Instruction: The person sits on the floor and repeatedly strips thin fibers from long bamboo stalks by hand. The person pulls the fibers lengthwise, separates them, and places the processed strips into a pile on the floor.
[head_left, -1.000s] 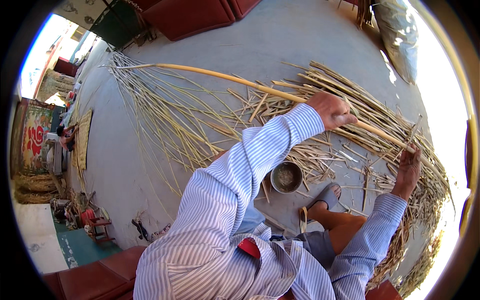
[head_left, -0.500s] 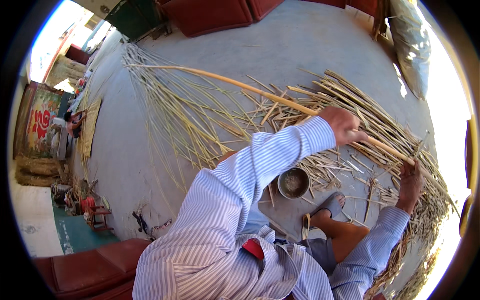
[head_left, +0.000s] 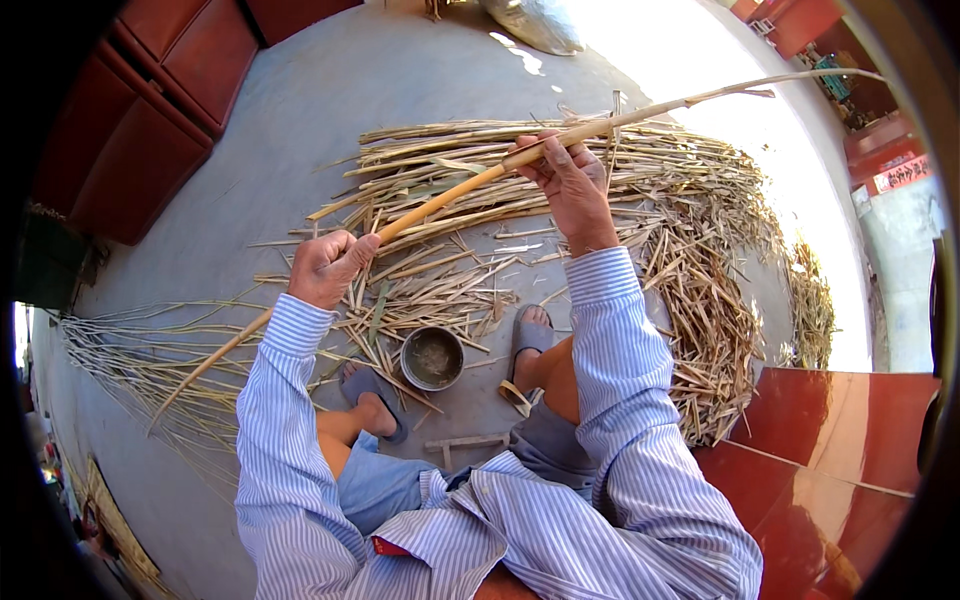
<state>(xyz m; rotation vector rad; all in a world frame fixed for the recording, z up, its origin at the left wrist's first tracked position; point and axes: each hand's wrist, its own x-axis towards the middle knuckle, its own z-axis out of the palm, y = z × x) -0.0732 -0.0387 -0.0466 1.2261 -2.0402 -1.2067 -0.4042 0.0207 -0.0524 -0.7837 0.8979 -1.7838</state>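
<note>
A long reed stalk [head_left: 438, 206] runs slantwise across in front of me, from low at the left to high at the right. It is smooth and orange-tan in the middle, with a paler husk and a thin bent tip at the right end. My left hand [head_left: 330, 270] is closed round its lower part. Farther up, my right hand [head_left: 570, 192] grips it between thumb and fingers where the pale husk begins. Beneath the stalk lies a heap of dry reed stalks [head_left: 450, 150]. Cut husk pieces [head_left: 440, 290] are strewn nearer my feet.
A round metal bowl [head_left: 432, 358] with murky contents stands between my sandalled feet. Thin greenish strips [head_left: 150, 350] fan out on the floor at left. Dry leaf litter [head_left: 705, 330] is piled at right. Red sofas [head_left: 150, 90] stand far left; a plastic sack [head_left: 537, 22] lies at the back.
My view has swung right. The stalk has shifted through my hands: the right hand has moved from near its end to mid-length, and a thin tip now extends past it.
</note>
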